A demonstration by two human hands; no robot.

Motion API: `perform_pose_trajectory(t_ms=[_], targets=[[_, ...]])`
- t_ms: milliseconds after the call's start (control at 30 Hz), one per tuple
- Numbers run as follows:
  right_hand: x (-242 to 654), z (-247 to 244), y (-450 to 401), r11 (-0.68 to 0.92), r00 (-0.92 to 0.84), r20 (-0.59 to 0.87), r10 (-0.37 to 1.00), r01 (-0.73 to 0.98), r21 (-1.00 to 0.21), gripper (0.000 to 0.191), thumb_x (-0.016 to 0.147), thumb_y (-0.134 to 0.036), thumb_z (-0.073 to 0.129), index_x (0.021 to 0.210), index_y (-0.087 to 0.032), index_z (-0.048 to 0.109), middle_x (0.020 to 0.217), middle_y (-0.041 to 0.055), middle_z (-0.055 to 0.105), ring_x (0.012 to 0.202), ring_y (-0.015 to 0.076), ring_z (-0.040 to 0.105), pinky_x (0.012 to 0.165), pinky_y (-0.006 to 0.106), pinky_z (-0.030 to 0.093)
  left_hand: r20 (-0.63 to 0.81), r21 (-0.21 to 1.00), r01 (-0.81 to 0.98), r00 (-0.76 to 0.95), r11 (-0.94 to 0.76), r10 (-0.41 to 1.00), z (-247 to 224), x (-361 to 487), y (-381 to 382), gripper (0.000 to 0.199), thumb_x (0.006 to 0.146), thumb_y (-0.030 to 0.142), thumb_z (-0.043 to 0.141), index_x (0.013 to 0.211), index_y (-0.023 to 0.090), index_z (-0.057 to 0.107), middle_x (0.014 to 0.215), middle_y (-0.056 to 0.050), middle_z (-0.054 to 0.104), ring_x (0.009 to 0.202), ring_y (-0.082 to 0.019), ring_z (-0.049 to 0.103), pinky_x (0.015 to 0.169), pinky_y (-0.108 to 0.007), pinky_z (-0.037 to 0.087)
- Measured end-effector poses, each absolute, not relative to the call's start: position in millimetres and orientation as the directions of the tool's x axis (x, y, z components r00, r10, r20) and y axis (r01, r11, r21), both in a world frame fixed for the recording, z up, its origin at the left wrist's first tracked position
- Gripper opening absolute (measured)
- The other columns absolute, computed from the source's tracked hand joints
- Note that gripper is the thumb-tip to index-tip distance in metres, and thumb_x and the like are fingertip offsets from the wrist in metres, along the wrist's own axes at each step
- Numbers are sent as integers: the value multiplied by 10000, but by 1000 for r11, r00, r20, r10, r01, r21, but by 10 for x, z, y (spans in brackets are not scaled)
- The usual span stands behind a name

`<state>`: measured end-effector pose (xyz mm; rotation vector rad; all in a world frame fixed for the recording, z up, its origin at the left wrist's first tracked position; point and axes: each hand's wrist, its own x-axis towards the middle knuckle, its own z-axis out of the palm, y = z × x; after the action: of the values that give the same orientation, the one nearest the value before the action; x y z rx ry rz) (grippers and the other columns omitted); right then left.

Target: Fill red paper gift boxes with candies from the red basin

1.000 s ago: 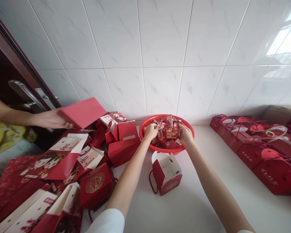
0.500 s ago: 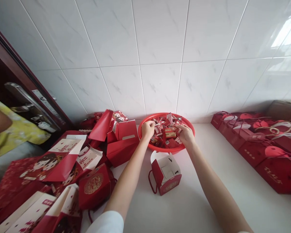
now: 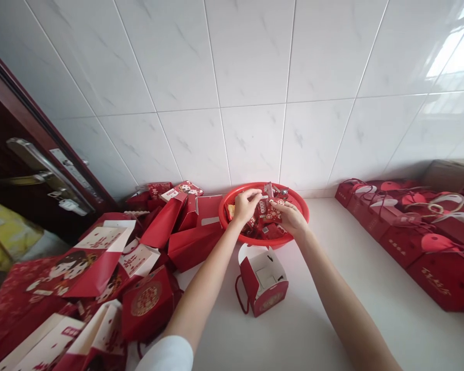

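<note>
A red plastic basket of wrapped candies stands near the tiled wall. Over its left half, my left hand has its fingers pinched on a small red candy packet. My right hand is over the right half, closed on a red patterned packet close beside the other one. Just in front of the basket an open red gift box with a white inside stands upright, its cord handle hanging on the left. What lies at its bottom is hard to make out.
Folded and open red boxes are heaped at the left. A row of red gift boxes lines the right side. Behind the heap is a dark door with a metal handle, and yellow cloth shows at the left edge.
My left hand has moved right, closer to my right hand, and small packets now show between them. The person in yellow at the left edge has drawn back, with the arm out of view.
</note>
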<state>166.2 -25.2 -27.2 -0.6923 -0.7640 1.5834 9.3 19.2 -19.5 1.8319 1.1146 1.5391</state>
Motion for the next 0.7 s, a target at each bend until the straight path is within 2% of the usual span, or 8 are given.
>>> perform_pose_trajectory(t_ms=[67, 167, 233, 300, 433, 533, 600, 700], targets=[[1653, -263, -259, -79, -106, -16, 994, -630, -773, 253, 630, -197, 893, 829, -142, 746, 798, 63, 778, 698, 209, 731, 655, 320, 606, 543, 799, 257, 80, -543, 836, -156, 171, 212, 151, 853, 247, 697, 961, 176, 776, 1028, -90, 793, 970, -223, 740, 909, -349, 578], [1658, -249, -253, 40, 99, -43, 994, -704, -709, 191, 663, -162, 851, 796, -173, 715, 749, 18, 760, 671, 183, 717, 622, 284, 595, 476, 820, 318, 82, -476, 875, -81, 168, 327, 236, 934, 268, 575, 1041, 157, 754, 1000, -94, 792, 916, -203, 744, 866, -335, 584], [1670, -248, -230, 131, 265, -103, 959, -735, -666, 138, 694, -154, 804, 749, -192, 684, 701, -19, 738, 630, 154, 692, 559, 242, 563, 424, 824, 391, 53, -410, 904, -39, 114, 450, 267, 948, 213, 508, 1061, 139, 739, 949, -97, 790, 867, -197, 744, 837, -337, 586], [1682, -260, -198, 171, 362, -174, 916, -743, -647, 119, 706, -160, 771, 721, -201, 660, 669, -40, 719, 592, 129, 663, 510, 212, 530, 373, 807, 476, 47, -349, 927, -20, 78, 573, 252, 909, 137, 517, 1032, 138, 738, 945, -100, 787, 892, -203, 741, 847, -336, 574], [1695, -297, -140, 169, 391, -224, 893, -752, -638, 105, 691, -178, 752, 748, -201, 667, 687, -40, 722, 596, 122, 657, 501, 207, 531, 247, 704, 649, 158, -289, 956, -50, 178, 714, 135, 788, 109, 682, 890, 179, 735, 955, -79, 783, 929, -218, 730, 840, -308, 551], [1702, -312, -120, 189, 393, -217, 894, -768, -611, 95, 675, -163, 722, 735, -199, 657, 689, -39, 715, 601, 113, 661, 513, 195, 540, 148, 592, 760, 225, -268, 963, -93, 317, 734, 140, 681, 116, 784, 777, 178, 702, 942, -98, 772, 944, -274, 725, 819, -333, 541], [1708, -312, -118, 186, 380, -204, 902, -769, -611, 103, 651, -135, 701, 703, -197, 637, 672, -35, 702, 602, 114, 664, 519, 191, 545, 106, 522, 815, 229, -250, 968, -114, 355, 735, 119, 690, 107, 762, 733, 177, 676, 946, -112, 764, 979, -298, 715, 830, -350, 529], [1713, -307, -122, 167, 348, -186, 919, -770, -615, 120, 612, -94, 671, 661, -189, 616, 643, -24, 686, 591, 118, 656, 513, 187, 544, 79, 457, 860, 218, -230, 973, -134, 309, 736, 86, 780, 117, 655, 732, 188, 660, 917, -103, 757, 982, -280, 710, 831, -351, 517]])
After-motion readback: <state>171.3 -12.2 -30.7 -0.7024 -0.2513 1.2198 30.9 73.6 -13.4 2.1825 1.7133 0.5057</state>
